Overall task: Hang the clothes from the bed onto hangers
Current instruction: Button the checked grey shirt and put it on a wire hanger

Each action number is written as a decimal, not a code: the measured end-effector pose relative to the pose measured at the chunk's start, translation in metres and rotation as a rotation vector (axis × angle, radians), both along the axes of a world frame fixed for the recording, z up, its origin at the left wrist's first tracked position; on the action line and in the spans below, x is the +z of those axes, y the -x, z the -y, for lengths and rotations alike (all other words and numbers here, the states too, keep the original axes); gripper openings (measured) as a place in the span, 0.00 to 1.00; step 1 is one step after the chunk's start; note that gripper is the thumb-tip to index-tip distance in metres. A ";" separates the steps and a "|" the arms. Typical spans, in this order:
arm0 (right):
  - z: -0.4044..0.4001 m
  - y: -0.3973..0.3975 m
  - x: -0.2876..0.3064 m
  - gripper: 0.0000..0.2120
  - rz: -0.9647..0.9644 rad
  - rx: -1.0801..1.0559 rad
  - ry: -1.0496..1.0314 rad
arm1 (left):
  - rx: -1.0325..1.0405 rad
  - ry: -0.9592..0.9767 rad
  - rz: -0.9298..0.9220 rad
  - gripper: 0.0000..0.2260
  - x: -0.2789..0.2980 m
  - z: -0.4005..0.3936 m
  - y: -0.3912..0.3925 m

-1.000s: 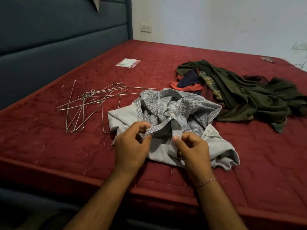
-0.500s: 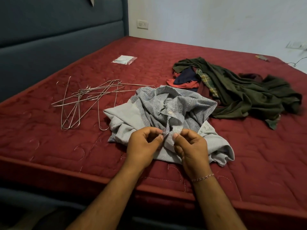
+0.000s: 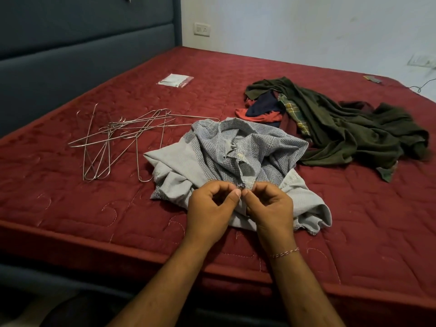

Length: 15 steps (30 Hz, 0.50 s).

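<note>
A crumpled grey patterned shirt (image 3: 238,156) lies on the red mattress (image 3: 70,208) near its front edge. My left hand (image 3: 212,208) and my right hand (image 3: 269,208) sit side by side on the shirt's near part, thumbs and fingers pinching the button placket between them. A white button shows a little above the hands. Several wire hangers (image 3: 118,140) lie in a loose tangle to the left of the shirt, one partly under it. A pile of dark green, navy, red and plaid clothes (image 3: 335,128) lies behind and to the right.
A small clear plastic packet (image 3: 175,80) lies further back on the mattress. A blue padded headboard (image 3: 70,48) runs along the left. A white wall with a socket (image 3: 202,29) is behind. A small object and a cable (image 3: 375,79) sit at the far right corner.
Both hands have come closer together on the shirt's placket, from apart to nearly touching. The shirt's front has been drawn slightly toward me. The view has shifted a little.
</note>
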State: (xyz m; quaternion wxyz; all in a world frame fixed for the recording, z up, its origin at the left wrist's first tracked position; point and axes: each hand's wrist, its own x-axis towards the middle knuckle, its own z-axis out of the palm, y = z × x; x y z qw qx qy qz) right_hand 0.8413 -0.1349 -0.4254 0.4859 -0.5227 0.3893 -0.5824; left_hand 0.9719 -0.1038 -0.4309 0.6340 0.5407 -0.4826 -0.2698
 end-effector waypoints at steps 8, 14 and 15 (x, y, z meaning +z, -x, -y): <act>0.000 0.002 -0.004 0.08 -0.035 0.050 0.010 | -0.131 -0.033 -0.167 0.03 -0.001 0.003 -0.005; -0.001 0.000 -0.001 0.09 -0.004 0.049 0.017 | -0.117 -0.030 -0.165 0.03 -0.003 0.003 -0.004; -0.002 0.000 0.000 0.09 -0.003 0.053 0.017 | -0.118 -0.032 -0.166 0.03 -0.003 0.003 -0.004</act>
